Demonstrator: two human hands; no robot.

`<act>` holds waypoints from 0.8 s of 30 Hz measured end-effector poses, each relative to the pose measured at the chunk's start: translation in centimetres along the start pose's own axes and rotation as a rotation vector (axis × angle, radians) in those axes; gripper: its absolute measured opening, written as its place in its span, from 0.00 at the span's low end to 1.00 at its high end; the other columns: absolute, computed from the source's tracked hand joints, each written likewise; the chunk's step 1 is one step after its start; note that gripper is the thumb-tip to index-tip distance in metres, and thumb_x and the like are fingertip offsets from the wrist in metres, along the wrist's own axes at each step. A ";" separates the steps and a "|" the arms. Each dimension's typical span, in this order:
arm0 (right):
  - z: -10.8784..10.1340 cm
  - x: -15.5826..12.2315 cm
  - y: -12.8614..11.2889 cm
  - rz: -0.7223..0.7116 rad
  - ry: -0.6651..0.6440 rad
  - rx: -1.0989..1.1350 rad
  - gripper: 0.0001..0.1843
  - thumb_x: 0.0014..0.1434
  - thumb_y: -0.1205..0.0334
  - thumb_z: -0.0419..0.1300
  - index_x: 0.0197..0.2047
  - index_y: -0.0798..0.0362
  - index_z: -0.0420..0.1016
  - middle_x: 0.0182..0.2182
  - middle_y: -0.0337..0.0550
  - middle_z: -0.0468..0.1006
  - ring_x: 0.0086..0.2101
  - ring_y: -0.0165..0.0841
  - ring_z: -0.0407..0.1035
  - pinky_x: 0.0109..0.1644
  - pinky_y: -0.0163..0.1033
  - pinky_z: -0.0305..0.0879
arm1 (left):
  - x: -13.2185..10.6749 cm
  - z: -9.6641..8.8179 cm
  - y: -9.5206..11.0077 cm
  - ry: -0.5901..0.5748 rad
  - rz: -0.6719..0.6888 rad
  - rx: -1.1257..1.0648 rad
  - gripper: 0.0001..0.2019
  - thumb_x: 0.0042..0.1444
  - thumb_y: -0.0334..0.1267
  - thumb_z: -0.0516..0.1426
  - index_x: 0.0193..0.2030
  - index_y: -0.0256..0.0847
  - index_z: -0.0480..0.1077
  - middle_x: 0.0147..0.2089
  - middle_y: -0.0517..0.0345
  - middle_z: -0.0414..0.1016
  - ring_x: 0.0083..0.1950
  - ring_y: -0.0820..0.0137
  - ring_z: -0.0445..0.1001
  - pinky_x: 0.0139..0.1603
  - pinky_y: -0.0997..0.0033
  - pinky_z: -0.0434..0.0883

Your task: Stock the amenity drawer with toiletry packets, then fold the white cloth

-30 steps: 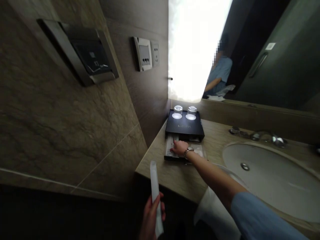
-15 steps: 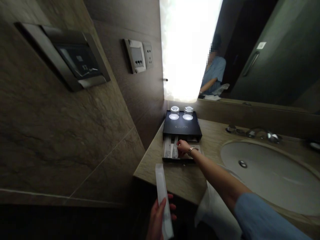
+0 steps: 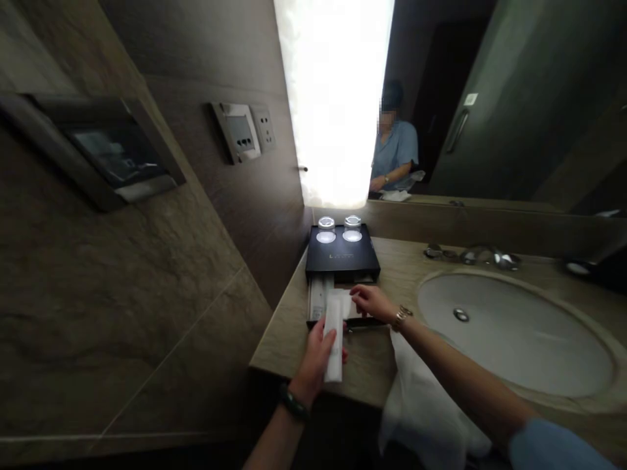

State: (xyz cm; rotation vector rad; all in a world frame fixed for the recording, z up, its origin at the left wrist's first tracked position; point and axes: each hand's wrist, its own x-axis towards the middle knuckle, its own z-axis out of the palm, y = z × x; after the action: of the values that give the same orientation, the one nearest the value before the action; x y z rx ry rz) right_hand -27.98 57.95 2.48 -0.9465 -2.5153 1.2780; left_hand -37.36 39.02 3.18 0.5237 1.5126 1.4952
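Observation:
My left hand point(image 3: 321, 352) is closed around a long white packet point(image 3: 334, 356), held over the front of an open drawer. My right hand point(image 3: 373, 303) has its fingers pinched at the edge of another white packet point(image 3: 345, 301), just behind the first; the two packets overlap. Below them, the drawer point(image 3: 365, 324) sticks out of a black box point(image 3: 343, 261) on the counter. More white packets point(image 3: 318, 297) lie in the drawer's left side. My left hand and its packet hide part of the drawer front.
Two upturned glasses point(image 3: 352, 230) stand on white discs on the box. To the right are a sink point(image 3: 519, 346) and a chrome faucet point(image 3: 482, 254). A white translucent bag point(image 3: 421, 405) hangs at the counter's front edge. Along the left runs a wall point(image 3: 147, 294) with sockets.
My left hand has brought its long packet up and forward to the drawer. My right hand has lifted a packet from the drawer and drawn slightly right. The view has shifted.

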 end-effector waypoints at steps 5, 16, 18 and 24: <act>-1.5 -10.1 5.5 0.003 0.062 0.314 0.18 0.62 0.51 0.51 0.44 0.56 0.72 0.24 0.39 0.76 0.22 0.28 0.71 0.25 0.32 0.63 | 6.7 2.7 2.1 -0.056 -0.061 0.117 0.19 0.51 0.23 0.52 0.51 0.33 0.64 0.38 0.50 0.77 0.30 0.67 0.78 0.29 0.69 0.75; 3.5 -20.9 9.5 0.164 0.166 0.579 0.22 0.60 0.45 0.50 0.41 0.57 0.71 0.23 0.37 0.72 0.21 0.29 0.69 0.27 0.35 0.64 | 12.8 0.2 3.9 0.088 0.160 0.898 0.16 0.51 0.16 0.59 0.22 0.38 0.59 0.22 0.69 0.57 0.27 0.75 0.59 0.32 0.73 0.61; 4.0 -21.1 9.3 0.158 0.159 0.600 0.22 0.60 0.46 0.50 0.41 0.57 0.72 0.23 0.38 0.73 0.22 0.29 0.69 0.28 0.36 0.65 | 12.7 0.5 4.5 0.064 0.205 1.047 0.16 0.50 0.15 0.58 0.22 0.37 0.60 0.22 0.69 0.58 0.28 0.74 0.60 0.34 0.72 0.61; 5.2 -21.2 8.1 0.125 0.112 0.655 0.21 0.60 0.47 0.50 0.40 0.56 0.72 0.22 0.37 0.72 0.22 0.29 0.67 0.29 0.36 0.64 | 14.4 6.1 2.0 -0.001 0.230 1.268 0.07 0.54 0.22 0.60 0.37 0.37 0.71 0.26 0.67 0.64 0.31 0.72 0.67 0.39 0.68 0.68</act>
State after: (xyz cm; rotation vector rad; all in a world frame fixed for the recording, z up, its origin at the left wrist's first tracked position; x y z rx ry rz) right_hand -9.73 45.13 -4.18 -0.9723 -1.7700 1.8505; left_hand -40.02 54.51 1.59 1.4354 2.3407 0.4854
